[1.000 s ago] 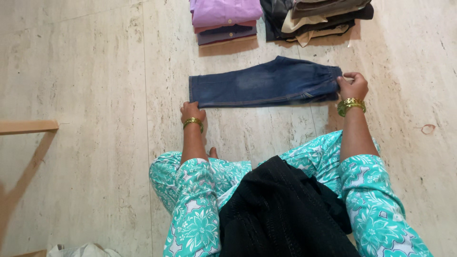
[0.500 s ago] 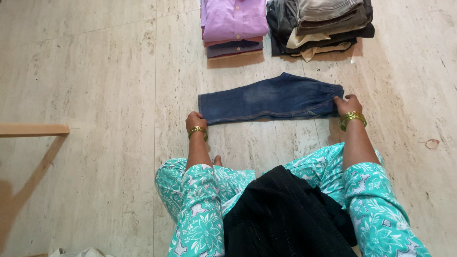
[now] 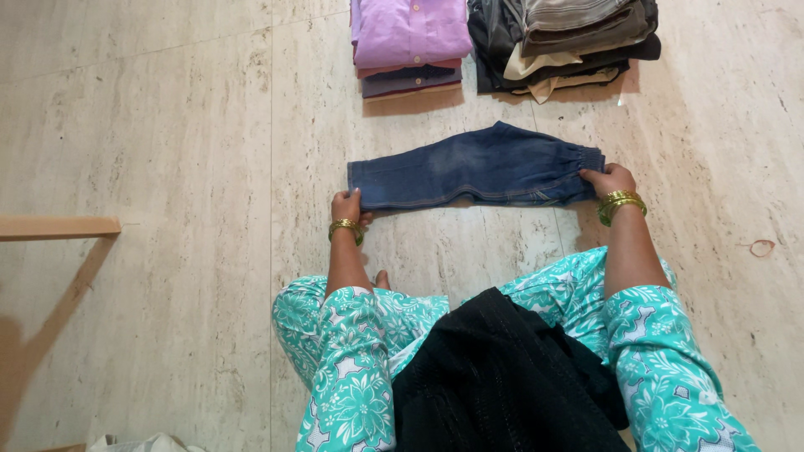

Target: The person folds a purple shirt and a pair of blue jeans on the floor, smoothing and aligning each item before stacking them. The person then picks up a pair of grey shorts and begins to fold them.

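Jeans: small dark-blue denim pair (image 3: pixel 473 176), folded lengthwise, lying flat on pale stone floor (image 3: pixel 167 167), just in front of seated person's knees.

Left hand (image 3: pixel 346 206): fingers down at the hem-end corner, thumb and fingertips touching the denim edge. Looks like a light pinch; can't confirm a full grasp from this angle. Right hand (image 3: pixel 609 179): closed on the elasticated waistband end, fingers curled over the fabric.

Change vs half a second ago: left hand has moved from the floor just below the hem corner up onto the corner itself. Right hand stays at the waistband, slightly higher. The jeans have shifted a little away from the knees; near edge now bows up a touch in the middle. Read: both ends now under hand contact, garment being squared and tensioned along its length.

Vs a second ago: framing has moved a little; jeans sit slightly to the right in frame.

Beyond the jeans: stack of folded shirts, lilac on top (image 3: pixel 410 38), beside stack of folded dark and beige trousers (image 3: pixel 565 38). Wooden bar (image 3: pixel 59 227) at left edge.
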